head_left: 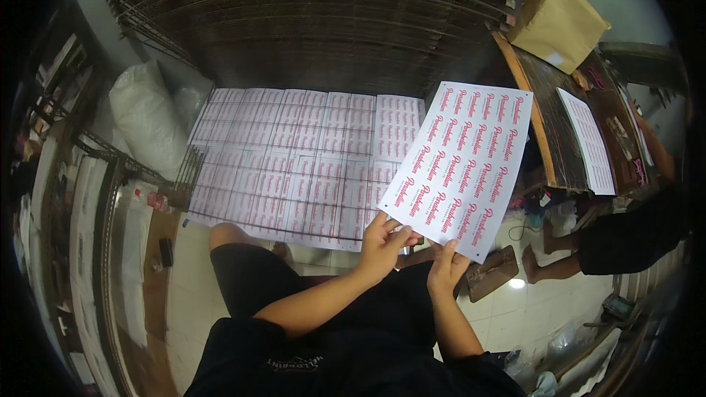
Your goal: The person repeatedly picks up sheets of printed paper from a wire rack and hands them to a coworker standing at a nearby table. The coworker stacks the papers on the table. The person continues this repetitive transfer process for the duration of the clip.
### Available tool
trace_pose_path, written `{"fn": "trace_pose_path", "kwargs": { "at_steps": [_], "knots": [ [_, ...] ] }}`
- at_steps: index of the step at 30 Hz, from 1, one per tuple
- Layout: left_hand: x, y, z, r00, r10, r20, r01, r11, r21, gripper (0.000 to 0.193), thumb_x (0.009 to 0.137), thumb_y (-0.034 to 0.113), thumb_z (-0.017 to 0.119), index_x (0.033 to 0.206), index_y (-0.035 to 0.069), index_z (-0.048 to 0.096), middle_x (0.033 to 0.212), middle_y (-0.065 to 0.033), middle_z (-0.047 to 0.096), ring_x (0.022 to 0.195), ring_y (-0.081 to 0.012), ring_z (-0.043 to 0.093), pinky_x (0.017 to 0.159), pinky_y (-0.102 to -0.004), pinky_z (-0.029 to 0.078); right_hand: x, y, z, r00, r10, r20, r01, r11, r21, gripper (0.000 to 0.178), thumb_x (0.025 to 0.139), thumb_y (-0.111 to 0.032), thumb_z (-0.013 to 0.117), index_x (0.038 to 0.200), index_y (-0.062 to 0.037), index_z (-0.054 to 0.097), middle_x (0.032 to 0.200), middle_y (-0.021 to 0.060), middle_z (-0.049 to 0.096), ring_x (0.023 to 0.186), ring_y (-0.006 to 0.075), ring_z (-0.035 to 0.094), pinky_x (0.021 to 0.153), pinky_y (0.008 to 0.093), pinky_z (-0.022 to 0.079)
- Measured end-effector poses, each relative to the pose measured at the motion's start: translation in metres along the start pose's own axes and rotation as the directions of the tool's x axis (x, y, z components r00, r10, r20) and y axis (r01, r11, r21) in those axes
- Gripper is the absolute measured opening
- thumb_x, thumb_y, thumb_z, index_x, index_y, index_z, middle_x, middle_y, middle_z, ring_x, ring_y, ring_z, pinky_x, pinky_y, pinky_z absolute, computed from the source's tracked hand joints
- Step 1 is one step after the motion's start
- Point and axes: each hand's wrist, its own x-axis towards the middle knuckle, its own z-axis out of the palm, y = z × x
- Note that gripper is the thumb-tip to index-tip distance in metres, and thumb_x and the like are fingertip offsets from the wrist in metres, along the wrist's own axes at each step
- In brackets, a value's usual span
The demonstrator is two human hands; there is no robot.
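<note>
So both hands are pinching the near bottom edge of a white printed sheet [460,165] covered in rows of red script labels: the left hand [382,246] has its thumb on top at the lower-left corner, and the right hand [446,265] grips the same edge just beside it, fingers closed on the paper. The sheet tilts up and away from that grip, and beyond it to the left a wire drying rack [193,169] is lined with matching printed sheets [294,162], while another person [625,239] crouches off to the right, well apart.
</note>
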Motion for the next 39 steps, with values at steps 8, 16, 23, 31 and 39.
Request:
{"fn": "trace_pose_path", "kwargs": {
  "at_steps": [8, 16, 23, 31, 39],
  "knots": [
    [0.036, -0.025, -0.097, 0.895, -0.161, -0.416, 0.064, 0.969, -0.238, 0.035, 0.078, -0.001, 0.056, 0.111, 0.01, 0.049, 0.087, -0.005, 0.059, 0.073, -0.016, 0.061, 0.056, -0.0239, 0.042, -0.009, 0.015, -0.049, 0.836, 0.195, 0.513, 0.326, 0.575, -0.75, 0.067, 0.076, -0.023, 0.068, 0.132, -0.0032, 0.038, 0.139, 0.026, 0.025, 0.124, 0.04, 0.035, 0.097, 0.0399, 0.036],
    [0.145, -0.04, -0.234, 0.755, -0.069, -0.652, -0.042, 0.987, -0.153, 0.031, 0.076, -0.007, 0.049, 0.103, 0.009, 0.047, 0.075, -0.005, 0.05, 0.065, -0.0161, 0.058, 0.045, -0.019, 0.036, -0.046, 0.042, -0.132, 0.966, 0.22, 0.137, 0.035, 0.414, -0.909, 0.06, 0.082, -0.034, 0.06, 0.128, -0.0011, 0.04, 0.134, 0.0264, 0.027, 0.125, 0.0415, 0.028, 0.103, 0.0467, 0.024],
    [0.242, -0.063, -0.252, 0.748, -0.071, -0.66, 0.004, 0.995, -0.102, 0.033, 0.075, -0.008, 0.05, 0.106, 0.005, 0.046, 0.097, -0.0097, 0.055, 0.077, -0.0219, 0.062, 0.043, -0.0154, 0.037, -0.029, 0.045, -0.122, 0.965, 0.257, 0.044, -0.06, 0.385, -0.921, 0.056, 0.081, -0.031, 0.059, 0.125, -0.002, 0.042, 0.133, 0.0251, 0.026, 0.125, 0.0407, 0.026, 0.104, 0.0467, 0.022],
    [0.307, -0.104, -0.29, 0.698, -0.046, -0.714, 0.018, 0.999, -0.046, 0.036, 0.073, -0.009, 0.044, 0.108, 0.001, 0.042, 0.071, -0.0057, 0.048, 0.045, -0.0111, 0.042, 0.05, -0.0264, 0.049, -0.02, 0.047, -0.123, 0.965, 0.26, 0.031, -0.078, 0.399, -0.914, 0.054, 0.08, -0.029, 0.06, 0.123, -0.0001, 0.042, 0.13, 0.0245, 0.028, 0.123, 0.04, 0.028, 0.103, 0.0464, 0.023],
    [0.316, -0.116, -0.31, 0.727, -0.089, -0.681, 0.074, 0.996, -0.052, 0.041, 0.073, -0.01, 0.046, 0.109, 0.007, 0.039, 0.089, -0.0145, 0.054, 0.077, -0.0226, 0.063, 0.036, -0.02, 0.031, -0.011, 0.046, -0.113, 0.956, 0.293, 0.018, -0.103, 0.39, -0.915, 0.054, 0.079, -0.029, 0.06, 0.122, 0.0001, 0.043, 0.129, 0.0241, 0.028, 0.122, 0.0397, 0.029, 0.102, 0.0463, 0.024]
  ]
}}
